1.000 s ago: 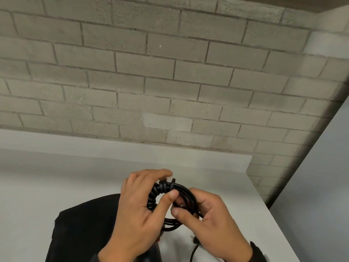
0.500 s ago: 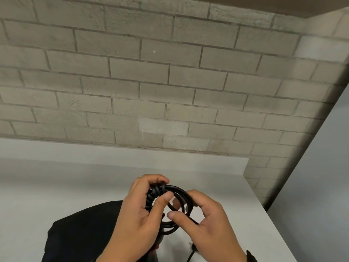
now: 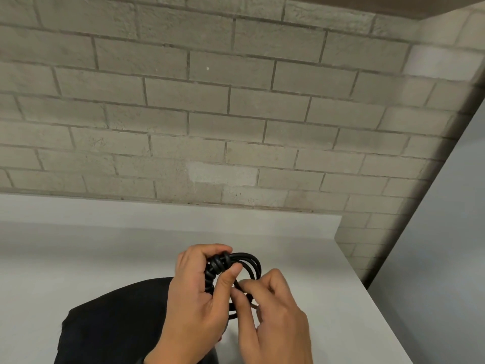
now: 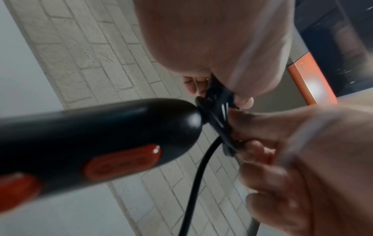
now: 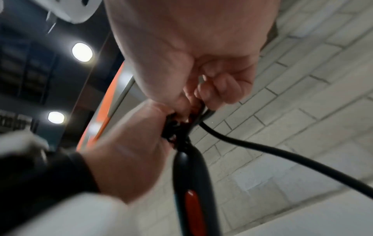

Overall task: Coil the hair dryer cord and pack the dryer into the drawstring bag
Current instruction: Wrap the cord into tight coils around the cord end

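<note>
Both hands have drifted slightly rightward over the white table [image 3: 78, 258] since a second ago, and my right thumb and forefinger now reach in at the loops' lower edge instead of their outer side. Behind the table I see a grey brick wall [image 3: 236, 114]. On the table lies the black drawstring bag [image 3: 112, 319], partly under my left hand [image 3: 194, 306]. That hand curls round the wrapped side of the coiled cord [image 3: 245, 261], thumb pressed on top. My right hand [image 3: 278, 319] pinches a strand of the cord. From the left wrist view, the black hair dryer [image 4: 90, 135] with its 2 red buttons hangs just below the coil, off the table.
</note>
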`<state>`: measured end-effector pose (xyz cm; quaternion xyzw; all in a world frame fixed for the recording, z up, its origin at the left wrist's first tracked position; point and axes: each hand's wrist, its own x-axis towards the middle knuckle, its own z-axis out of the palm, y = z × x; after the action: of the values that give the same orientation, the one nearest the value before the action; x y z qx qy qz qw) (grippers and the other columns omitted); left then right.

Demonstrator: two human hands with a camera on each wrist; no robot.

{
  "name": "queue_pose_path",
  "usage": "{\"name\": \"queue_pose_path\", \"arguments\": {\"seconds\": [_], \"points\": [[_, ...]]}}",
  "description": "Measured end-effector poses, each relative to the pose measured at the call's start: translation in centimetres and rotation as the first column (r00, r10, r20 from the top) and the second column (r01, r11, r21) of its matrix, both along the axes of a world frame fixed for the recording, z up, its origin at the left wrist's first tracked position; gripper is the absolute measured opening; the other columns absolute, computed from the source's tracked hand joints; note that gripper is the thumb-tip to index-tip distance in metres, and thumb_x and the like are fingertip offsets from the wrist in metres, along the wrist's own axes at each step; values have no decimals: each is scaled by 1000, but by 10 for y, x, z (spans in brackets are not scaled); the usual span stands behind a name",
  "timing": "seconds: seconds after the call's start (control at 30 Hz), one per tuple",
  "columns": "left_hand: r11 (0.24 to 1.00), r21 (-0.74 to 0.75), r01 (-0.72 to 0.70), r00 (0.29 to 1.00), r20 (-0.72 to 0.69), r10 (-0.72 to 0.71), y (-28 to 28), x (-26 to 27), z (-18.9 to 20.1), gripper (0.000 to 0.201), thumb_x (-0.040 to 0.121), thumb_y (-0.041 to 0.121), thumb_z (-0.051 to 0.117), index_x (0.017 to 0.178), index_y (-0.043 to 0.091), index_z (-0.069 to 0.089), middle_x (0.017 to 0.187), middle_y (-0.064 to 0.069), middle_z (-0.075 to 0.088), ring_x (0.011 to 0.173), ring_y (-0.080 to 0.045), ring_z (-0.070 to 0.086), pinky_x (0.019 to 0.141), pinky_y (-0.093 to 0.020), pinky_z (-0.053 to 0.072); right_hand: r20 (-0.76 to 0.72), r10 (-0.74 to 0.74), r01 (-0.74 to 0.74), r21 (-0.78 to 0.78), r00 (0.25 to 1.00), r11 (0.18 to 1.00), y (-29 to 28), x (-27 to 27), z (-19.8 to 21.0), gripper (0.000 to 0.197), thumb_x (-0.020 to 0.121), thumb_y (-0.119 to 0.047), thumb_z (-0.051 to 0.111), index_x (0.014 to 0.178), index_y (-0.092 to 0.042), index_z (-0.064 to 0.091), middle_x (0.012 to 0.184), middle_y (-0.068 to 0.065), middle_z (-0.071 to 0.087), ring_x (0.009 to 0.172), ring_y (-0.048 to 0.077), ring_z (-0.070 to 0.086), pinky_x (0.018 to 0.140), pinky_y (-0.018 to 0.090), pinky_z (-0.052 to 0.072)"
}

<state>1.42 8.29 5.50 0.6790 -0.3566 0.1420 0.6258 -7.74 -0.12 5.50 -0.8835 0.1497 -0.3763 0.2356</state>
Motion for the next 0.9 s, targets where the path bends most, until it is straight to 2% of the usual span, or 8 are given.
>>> {"name": "queue_pose_path", "arguments": {"seconds": [0.13,0.23,0.3,0.4,0.5,0.63,0.77,0.9], "points": [[999,-10,-40,997,61,40,2,6,0,20,82,51,55,102,47,54,99,20,60,92,-17,60,74,-27,47,-72,226,-178,411,971,894,-4,-4,15,25,85,-48,56,75,-26,62,82,-10,45,64,6,50,58,15,39],[998,-42,-37,997,64,40,3,6,0,20,83,53,55,102,48,55,100,20,60,91,-19,61,74,-31,48,116,378,-315,793,918,522,-12,-6,32,36,74,-47,64,54,-18,56,64,-7,40,53,8,39,54,24,34],[998,-55,-29,997,65,33,2,4,2,24,85,63,53,106,52,56,103,22,61,91,-20,62,74,-31,51,222,443,-396,848,869,351,-19,-8,35,36,68,-47,66,49,-19,52,61,-7,40,54,11,41,56,29,36],[995,-78,-54,998,35,57,1,7,2,29,87,57,54,114,50,56,105,22,62,93,-18,63,79,-23,49,214,463,-445,759,860,475,-18,-13,29,24,69,-43,68,64,-20,63,71,-3,52,65,13,52,68,27,43],[995,-83,-61,998,26,64,-1,12,1,22,88,48,52,110,46,57,102,18,64,95,-20,62,79,-38,52,215,373,-425,592,902,685,-7,-16,18,15,76,-42,64,79,-28,68,85,-7,62,78,10,61,70,19,47],[994,-14,-106,988,112,107,-3,14,1,17,90,47,48,107,49,52,103,24,59,101,-6,53,80,-30,45,127,289,-310,548,949,777,1,-22,13,17,81,-49,58,85,-36,68,87,-11,71,87,10,67,77,15,50],[991,20,-130,969,214,123,-5,18,3,20,95,56,42,110,45,47,109,32,54,105,12,44,81,-30,40,117,362,-337,696,925,635,0,-30,27,26,62,-49,69,73,-25,69,68,4,70,68,12,67,73,22,52],[990,11,-141,964,228,135,-5,18,1,25,96,63,33,109,46,46,108,37,52,105,16,43,80,-29,39,97,527,-358,834,844,419,-17,-41,40,31,59,-46,75,57,-18,63,45,-2,52,50,20,46,57,24,36]]}}
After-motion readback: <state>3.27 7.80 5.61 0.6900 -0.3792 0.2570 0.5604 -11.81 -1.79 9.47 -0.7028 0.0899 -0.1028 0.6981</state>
